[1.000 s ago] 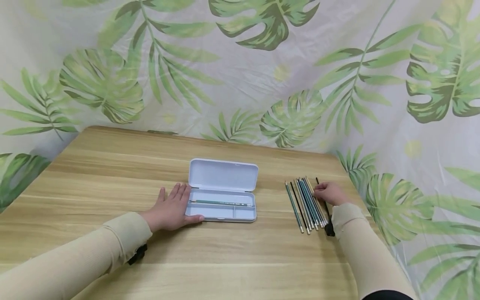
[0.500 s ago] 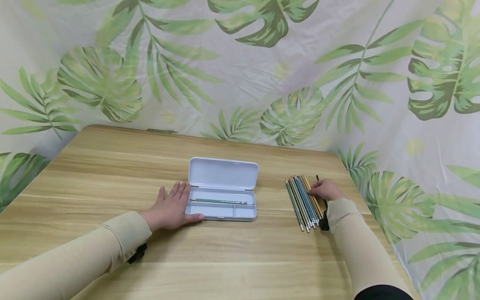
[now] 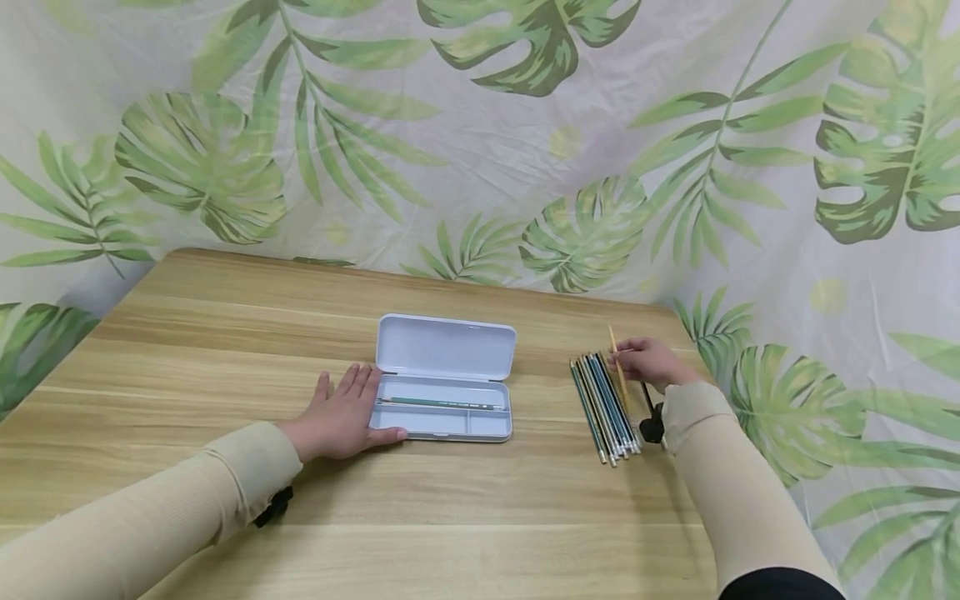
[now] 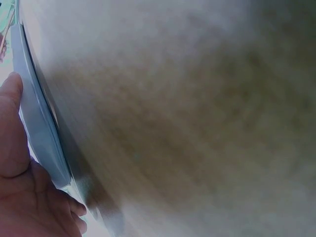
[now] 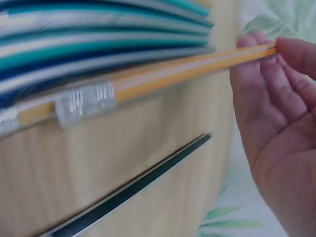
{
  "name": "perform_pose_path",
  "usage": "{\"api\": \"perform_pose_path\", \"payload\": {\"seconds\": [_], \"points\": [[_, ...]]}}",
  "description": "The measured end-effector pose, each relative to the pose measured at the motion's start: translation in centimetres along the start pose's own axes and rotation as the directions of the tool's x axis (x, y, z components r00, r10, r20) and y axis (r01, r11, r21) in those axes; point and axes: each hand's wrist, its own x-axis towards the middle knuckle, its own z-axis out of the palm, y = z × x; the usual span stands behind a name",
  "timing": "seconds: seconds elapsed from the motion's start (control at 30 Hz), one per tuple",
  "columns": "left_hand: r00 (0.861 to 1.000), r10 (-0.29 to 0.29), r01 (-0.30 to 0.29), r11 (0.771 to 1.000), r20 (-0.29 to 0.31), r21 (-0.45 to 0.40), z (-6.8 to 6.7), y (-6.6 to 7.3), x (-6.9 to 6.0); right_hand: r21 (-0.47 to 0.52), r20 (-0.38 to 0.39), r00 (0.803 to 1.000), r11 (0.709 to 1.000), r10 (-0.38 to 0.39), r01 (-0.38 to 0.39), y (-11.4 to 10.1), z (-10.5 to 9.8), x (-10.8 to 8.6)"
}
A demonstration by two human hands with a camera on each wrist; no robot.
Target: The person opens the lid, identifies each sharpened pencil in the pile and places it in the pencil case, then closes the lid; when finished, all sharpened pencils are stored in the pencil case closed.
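Note:
A pale blue pencil case [image 3: 442, 423] stands with its lid up on the table, a green pencil [image 3: 438, 403] lying inside along its divider. My left hand [image 3: 337, 417] rests at the case's left end, fingers straight, thumb along the front edge; in the left wrist view the thumb touches the case wall [image 4: 42, 118]. Over to the right, my right hand [image 3: 652, 362] pinches a yellow pencil [image 3: 619, 367] between thumb and fingers, tilted up beside a row of pencils [image 3: 600, 408]. The right wrist view shows the yellow pencil's eraser end [image 5: 86, 102] close to the teal pencils [image 5: 103, 44].
A black pencil [image 5: 133, 192] lies apart on the table, to the right of the row and partly under my right wrist. The wooden table [image 3: 450, 533] ends at a leaf-printed cloth [image 3: 480, 150] behind and at the right.
My right hand has taken hold of the yellow pencil at the right side of the row and raised its far end. My left hand and the case have stayed in place.

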Motion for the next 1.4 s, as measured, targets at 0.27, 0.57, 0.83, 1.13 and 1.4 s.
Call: {"api": "perform_pose_path", "payload": {"seconds": [0.27, 0.57, 0.83, 1.13, 1.4], "points": [[1.000, 0.000, 0.000, 1.000, 0.014, 0.002, 0.0, 0.1, 0.2, -0.027, 0.154, 0.988, 0.999, -0.032, 0.037, -4.7, 2.4, 0.8], [1.000, 0.014, -0.014, 1.000, 0.006, -0.004, 0.6, -0.6, 0.5, -0.126, 0.286, 0.956, 0.987, -0.059, 0.098, -8.7, 7.5, 2.2], [1.000, 0.011, -0.011, 1.000, -0.005, -0.004, 1.2, -0.7, 0.5, -0.172, 0.399, 0.912, 0.969, -0.097, 0.178, -11.1, 12.0, 3.0], [1.000, 0.012, -0.013, 1.000, 0.010, 0.011, 0.6, -0.7, 0.4, -0.278, 0.536, 0.842, 0.927, -0.067, 0.251, -13.3, 15.7, 2.9], [0.999, 0.040, -0.040, 0.999, 0.001, 0.006, 0.0, -0.6, 0.2, -0.377, 0.588, 0.808, 0.873, -0.034, 0.311, -13.7, 19.2, 3.6]]}}
